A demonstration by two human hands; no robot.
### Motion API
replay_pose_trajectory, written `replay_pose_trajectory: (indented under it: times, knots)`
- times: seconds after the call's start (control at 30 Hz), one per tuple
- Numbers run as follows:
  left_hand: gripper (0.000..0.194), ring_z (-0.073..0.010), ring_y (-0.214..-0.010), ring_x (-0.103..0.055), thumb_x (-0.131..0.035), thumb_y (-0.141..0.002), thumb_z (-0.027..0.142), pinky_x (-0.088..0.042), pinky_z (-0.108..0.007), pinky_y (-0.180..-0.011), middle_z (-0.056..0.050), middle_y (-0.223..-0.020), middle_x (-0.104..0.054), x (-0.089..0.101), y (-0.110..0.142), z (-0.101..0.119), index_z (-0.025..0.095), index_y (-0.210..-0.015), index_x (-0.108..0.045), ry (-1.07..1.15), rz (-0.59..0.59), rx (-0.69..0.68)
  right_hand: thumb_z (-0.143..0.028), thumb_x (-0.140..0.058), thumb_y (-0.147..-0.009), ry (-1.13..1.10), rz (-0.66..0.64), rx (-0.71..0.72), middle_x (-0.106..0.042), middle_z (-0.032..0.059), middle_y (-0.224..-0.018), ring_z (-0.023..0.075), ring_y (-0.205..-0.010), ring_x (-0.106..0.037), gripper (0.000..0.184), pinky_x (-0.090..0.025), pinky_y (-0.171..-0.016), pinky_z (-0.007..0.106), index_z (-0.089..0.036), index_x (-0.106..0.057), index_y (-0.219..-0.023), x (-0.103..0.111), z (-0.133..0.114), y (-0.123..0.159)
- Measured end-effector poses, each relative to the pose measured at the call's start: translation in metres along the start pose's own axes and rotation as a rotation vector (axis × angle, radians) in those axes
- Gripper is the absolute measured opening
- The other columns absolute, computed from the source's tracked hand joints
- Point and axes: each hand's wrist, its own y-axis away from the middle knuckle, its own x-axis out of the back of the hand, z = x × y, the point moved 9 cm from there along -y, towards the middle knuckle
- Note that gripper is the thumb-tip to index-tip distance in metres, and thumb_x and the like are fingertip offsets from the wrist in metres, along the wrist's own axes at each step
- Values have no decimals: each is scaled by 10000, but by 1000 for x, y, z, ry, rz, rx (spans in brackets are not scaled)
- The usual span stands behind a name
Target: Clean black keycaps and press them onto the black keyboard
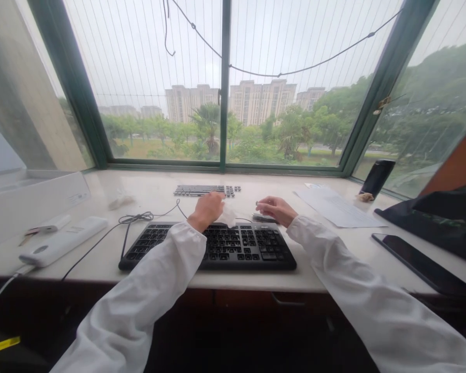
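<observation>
A black keyboard point(241, 243) lies in front of me, many of its key positions bare of caps and the number pad at the right looking more filled. Above its back edge, my left hand point(208, 211) is closed on a crumpled white tissue point(229, 213), which hangs from its right side. My right hand point(276, 208) pinches a small dark piece point(257, 203), likely a keycap, between thumb and fingers. Beneath that hand are some dark keys point(264, 218), partly hidden. Farther back, loose keycaps point(199, 190) lie in rows on the white sill.
A black cable point(136, 217) coils behind the keyboard's left end. To the left are a white power strip or charger point(64, 241) and keys point(33, 232). At the right lie paper sheets point(336, 204), a phone point(415, 259) and a dark upright object point(377, 177). Windows close off the back.
</observation>
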Motion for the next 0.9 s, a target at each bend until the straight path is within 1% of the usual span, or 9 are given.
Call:
replay_pose_trajectory:
  times: [0.1,0.17,0.23,0.3,0.37,0.47,0.57,0.73,0.9]
  knots:
    - [295,-281,-936,-642,-483,-913,260,-469,-366,-815,-159,-1024,-695,-1,0,-1,154,-1080,-701,45,-10,0,-471,-805,-615,230,-70,-13,-711,59,-779,139,-677,-598,393,-487,-668,298,-155,-680,-812,2,-2,25]
    - [292,-277,-921,-641,-485,-908,254,-467,-368,-816,-163,-1013,-697,2,1,-1,147,-1056,-713,73,-4,6,-515,-762,-653,431,-123,15,-703,52,-784,145,-683,-581,403,-470,-668,308,-161,-719,-841,-1,-5,44]
    - [287,-270,-907,-640,-491,-901,248,-464,-371,-824,-161,-1002,-698,4,2,1,149,-1041,-721,89,0,15,-543,-722,-688,611,-148,57,-680,37,-769,135,-654,-531,405,-448,-646,305,-177,-748,-861,-4,-5,59]
    - [282,-270,-886,-639,-492,-891,234,-461,-380,-826,-161,-973,-701,6,3,2,148,-1013,-731,102,-2,24,-554,-700,-707,718,-149,94,-655,30,-764,128,-632,-481,405,-425,-610,294,-191,-763,-873,-8,-5,71]
    - [286,-278,-860,-638,-483,-886,221,-459,-394,-819,-170,-936,-702,7,4,4,141,-979,-741,120,-3,19,-546,-702,-705,767,-134,120,-639,27,-755,129,-627,-463,386,-412,-585,286,-202,-772,-865,-12,-6,77]
    - [297,-288,-853,-636,-467,-883,208,-451,-408,-826,-178,-911,-700,9,5,6,137,-945,-749,133,-4,7,-504,-719,-691,816,-92,142,-621,18,-687,136,-616,-469,320,-407,-571,280,-217,-781,-819,-17,-11,81]
    - [305,-294,-868,-639,-457,-884,200,-440,-412,-840,-176,-900,-700,9,5,4,138,-945,-749,123,-8,10,-473,-718,-692,877,-84,121,-613,10,-635,136,-590,-484,280,-402,-557,275,-223,-784,-799,-19,-15,79]
    - [306,-311,-879,-640,-455,-886,219,-439,-420,-829,-186,-910,-697,8,3,3,131,-946,-742,102,-16,4,-447,-734,-672,990,-137,49,-670,13,-670,134,-547,-517,267,-408,-549,279,-234,-783,-825,-20,-14,73]
    - [295,-317,-902,-640,-473,-885,237,-441,-424,-848,-196,-935,-694,3,3,1,120,-948,-737,90,-43,5,-353,-755,-654,1093,-264,122,-697,-1,-656,140,-551,-548,118,-404,-564,277,-267,-774,-734,-31,-21,65]
